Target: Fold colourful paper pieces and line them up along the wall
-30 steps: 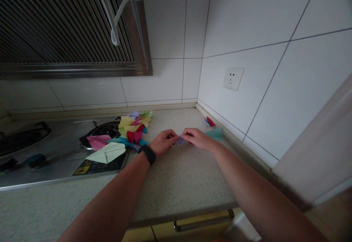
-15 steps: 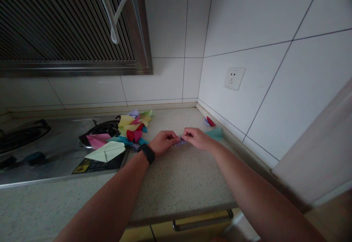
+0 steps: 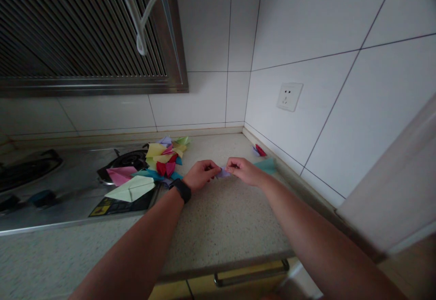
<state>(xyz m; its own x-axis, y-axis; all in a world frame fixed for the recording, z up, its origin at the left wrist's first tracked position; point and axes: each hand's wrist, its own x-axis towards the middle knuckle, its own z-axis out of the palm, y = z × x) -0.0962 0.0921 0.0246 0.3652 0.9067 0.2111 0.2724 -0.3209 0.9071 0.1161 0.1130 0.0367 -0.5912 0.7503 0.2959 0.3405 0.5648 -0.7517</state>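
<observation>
Over speckled countertop (image 3: 228,227), left hand (image 3: 200,175) and right hand (image 3: 245,171) (both pinched closed) hold purple paper (image 3: 223,173).

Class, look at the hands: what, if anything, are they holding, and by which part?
A small purple paper: the left hand pinches its left side, the right hand its right side. Which exact edges or corners cannot be told.

Purple piece (image 3: 224,172): matt paper. Folded pieces (image 3: 158,160) in heap: matt paper, creased. Worktop (image 3: 231,227): stone-like, speckled, matt. Hob (image 3: 78,172): smooth metal, dull gloss. Range hood (image 3: 85,27): ribbed metal. Wall tiles (image 3: 207,36): smooth, faintly glossy. Socket plate (image 3: 290,97): plastic.
</observation>
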